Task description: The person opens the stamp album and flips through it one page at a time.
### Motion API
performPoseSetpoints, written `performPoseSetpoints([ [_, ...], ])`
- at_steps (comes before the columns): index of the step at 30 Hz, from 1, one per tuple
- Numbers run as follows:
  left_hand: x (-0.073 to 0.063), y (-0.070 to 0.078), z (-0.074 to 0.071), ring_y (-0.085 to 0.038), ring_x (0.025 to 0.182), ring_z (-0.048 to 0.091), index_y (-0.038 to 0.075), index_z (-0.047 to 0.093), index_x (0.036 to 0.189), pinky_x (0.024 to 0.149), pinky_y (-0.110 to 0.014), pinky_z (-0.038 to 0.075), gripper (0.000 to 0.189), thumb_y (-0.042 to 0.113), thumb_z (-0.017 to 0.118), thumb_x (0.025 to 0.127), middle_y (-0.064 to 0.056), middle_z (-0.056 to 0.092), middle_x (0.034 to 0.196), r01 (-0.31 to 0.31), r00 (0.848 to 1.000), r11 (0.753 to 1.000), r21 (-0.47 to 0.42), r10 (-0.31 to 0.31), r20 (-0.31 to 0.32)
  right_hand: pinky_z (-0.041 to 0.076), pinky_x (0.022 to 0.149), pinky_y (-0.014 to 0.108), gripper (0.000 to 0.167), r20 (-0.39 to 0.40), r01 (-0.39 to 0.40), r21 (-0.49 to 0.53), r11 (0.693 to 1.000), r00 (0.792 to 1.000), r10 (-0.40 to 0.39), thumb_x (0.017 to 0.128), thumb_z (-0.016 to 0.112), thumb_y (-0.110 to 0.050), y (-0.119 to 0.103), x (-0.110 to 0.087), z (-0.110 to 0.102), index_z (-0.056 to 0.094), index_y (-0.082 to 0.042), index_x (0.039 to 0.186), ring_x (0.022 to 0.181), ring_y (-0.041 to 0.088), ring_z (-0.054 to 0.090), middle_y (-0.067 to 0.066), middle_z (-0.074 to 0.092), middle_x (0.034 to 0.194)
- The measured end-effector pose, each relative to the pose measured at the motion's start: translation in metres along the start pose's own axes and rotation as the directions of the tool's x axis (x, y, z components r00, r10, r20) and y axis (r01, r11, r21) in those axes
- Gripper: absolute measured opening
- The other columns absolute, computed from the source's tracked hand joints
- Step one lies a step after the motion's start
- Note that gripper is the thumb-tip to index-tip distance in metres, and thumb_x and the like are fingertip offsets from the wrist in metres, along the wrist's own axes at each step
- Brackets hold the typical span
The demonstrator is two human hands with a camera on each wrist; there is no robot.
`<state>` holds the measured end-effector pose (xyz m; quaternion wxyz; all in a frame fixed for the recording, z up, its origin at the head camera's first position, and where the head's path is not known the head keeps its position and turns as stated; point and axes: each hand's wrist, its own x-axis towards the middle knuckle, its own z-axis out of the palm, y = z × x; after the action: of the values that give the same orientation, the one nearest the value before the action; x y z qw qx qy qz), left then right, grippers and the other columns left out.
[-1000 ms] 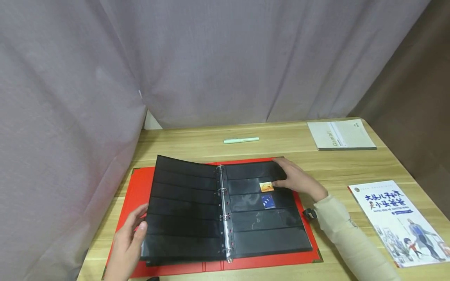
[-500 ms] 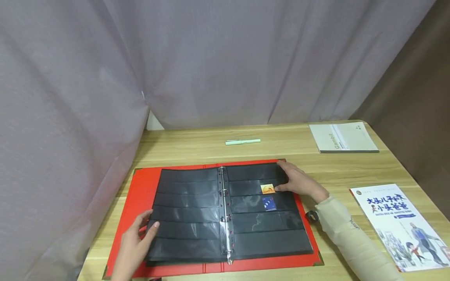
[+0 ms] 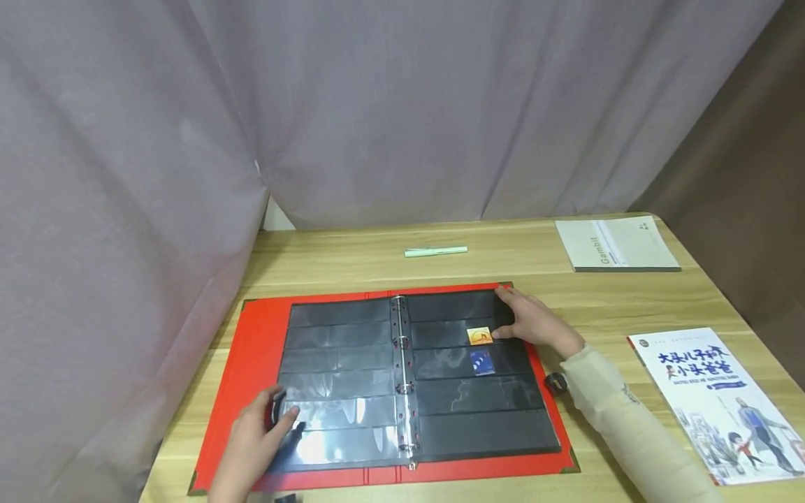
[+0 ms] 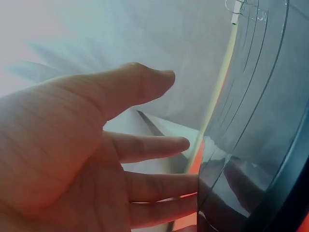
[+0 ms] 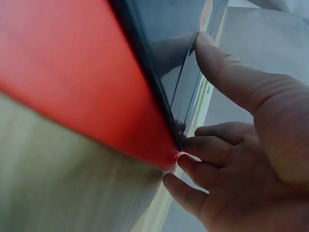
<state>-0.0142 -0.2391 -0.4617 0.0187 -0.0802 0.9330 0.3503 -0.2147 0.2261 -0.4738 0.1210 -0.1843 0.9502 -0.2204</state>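
A red ring binder (image 3: 242, 363) lies spread open on the table, filled with black pocket pages. On the left, the pocket page (image 3: 342, 356) lies nearly flat and reflects light at its near end. My left hand (image 3: 248, 440) is at that page's outer edge, fingers extended and thumb apart; its fingertips (image 4: 190, 186) meet the edge. My right hand (image 3: 537, 323) rests at the far outer corner of the right page (image 3: 478, 429), its thumb (image 5: 207, 48) on the page. Beside this thumb sits a small yellow-orange picture card (image 3: 480, 337), with a blue one (image 3: 482, 363) in the pocket below.
Behind the binder lies a pale green pen (image 3: 436, 251). A grey-white "Gambit" notebook (image 3: 616, 243) sits at the back right, and a white illustrated book (image 3: 717, 405) lies right of my right sleeve. Grey curtain (image 3: 402, 112) hangs along the table's back edge.
The raised left page has come down to the left and now lies nearly flat. My left hand has moved slightly right and nearer; my right hand has stayed at the corner.
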Motion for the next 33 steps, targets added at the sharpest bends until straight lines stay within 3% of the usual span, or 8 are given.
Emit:
performPoseSetpoints([
  [5, 0.001, 0.004, 0.006, -0.051, 0.127, 0.046, -0.008, 0.051, 0.139, 0.103, -0.065, 0.039, 0.061, 0.026, 0.073, 0.094, -0.030, 0.054, 0.138, 0.023, 1.000, 1.000, 0.011, -0.023, 0.014, 0.036, 0.108, 0.062, 0.094, -0.001, 0.018, -0.021, 1.000, 1.000, -0.018, 0.082, 0.086, -0.026, 0.001, -0.002, -0.004, 0.034, 0.013, 0.150, 0.137, 0.054, 0.037, 0.036, 0.034, 0.152],
  [10, 0.003, 0.009, 0.015, -0.056, 0.134, 0.033, -0.006, 0.047, 0.143, 0.103, -0.071, 0.034, 0.064, 0.023, 0.074, 0.092, -0.036, 0.038, 0.148, 0.020, 1.000, 1.000, -0.021, -0.020, -0.007, 0.037, 0.107, 0.061, 0.091, -0.009, 0.026, -0.022, 0.999, 1.000, -0.026, 0.083, 0.085, -0.024, 0.000, -0.006, -0.005, 0.035, 0.014, 0.149, 0.136, 0.052, 0.039, 0.034, 0.039, 0.150],
  [16, 0.004, 0.018, 0.029, -0.053, 0.141, 0.027, -0.001, 0.046, 0.146, 0.105, -0.072, 0.031, 0.070, 0.017, 0.079, 0.086, -0.032, 0.028, 0.156, -0.085, 0.994, 0.994, -0.071, 0.080, -0.073, 0.037, 0.108, 0.060, 0.090, -0.002, 0.015, -0.024, 1.000, 1.000, -0.015, 0.084, 0.084, -0.025, -0.001, -0.006, -0.002, 0.035, 0.013, 0.150, 0.136, 0.051, 0.040, 0.034, 0.039, 0.150],
  [19, 0.006, 0.022, 0.035, -0.055, 0.142, 0.024, -0.001, 0.045, 0.147, 0.106, -0.074, 0.027, 0.075, 0.016, 0.081, 0.083, -0.031, 0.026, 0.158, -0.135, 0.989, 0.988, -0.071, 0.130, -0.070, 0.036, 0.108, 0.060, 0.090, -0.009, 0.015, -0.032, 0.999, 1.000, -0.015, 0.084, 0.084, -0.025, -0.003, -0.004, -0.001, 0.035, 0.012, 0.150, 0.137, 0.051, 0.039, 0.033, 0.039, 0.151],
  [24, 0.009, 0.027, 0.047, -0.055, 0.145, 0.017, 0.001, 0.045, 0.148, 0.110, -0.076, 0.011, 0.081, 0.018, 0.085, 0.080, -0.032, 0.024, 0.159, -0.163, 0.987, 0.984, -0.074, 0.162, -0.009, 0.036, 0.108, 0.061, 0.085, -0.030, 0.054, -0.032, 0.998, 0.998, -0.055, 0.085, 0.083, -0.023, -0.005, -0.005, -0.001, 0.039, 0.012, 0.148, 0.136, 0.053, 0.039, 0.034, 0.041, 0.149],
  [28, 0.012, 0.030, 0.054, -0.052, 0.147, 0.016, 0.006, 0.045, 0.150, 0.111, -0.075, 0.009, 0.085, 0.024, 0.086, 0.079, -0.029, 0.024, 0.160, -0.147, 0.987, 0.988, -0.048, 0.150, 0.060, 0.038, 0.106, 0.061, 0.081, -0.052, 0.078, -0.038, 0.996, 0.995, -0.080, 0.086, 0.082, -0.021, -0.007, -0.008, 0.002, 0.041, 0.012, 0.147, 0.132, 0.053, 0.044, 0.034, 0.043, 0.147],
  [33, 0.013, 0.032, 0.060, -0.053, 0.147, 0.017, 0.008, 0.047, 0.150, 0.109, -0.077, 0.006, 0.085, 0.025, 0.088, 0.077, -0.028, 0.026, 0.160, -0.146, 0.984, 0.989, -0.030, 0.148, 0.103, 0.049, 0.094, 0.056, 0.073, -0.087, 0.105, -0.012, 0.994, 0.991, -0.105, 0.085, 0.083, -0.015, -0.009, -0.007, 0.004, 0.047, 0.012, 0.142, 0.108, 0.039, 0.062, 0.030, 0.060, 0.131],
])
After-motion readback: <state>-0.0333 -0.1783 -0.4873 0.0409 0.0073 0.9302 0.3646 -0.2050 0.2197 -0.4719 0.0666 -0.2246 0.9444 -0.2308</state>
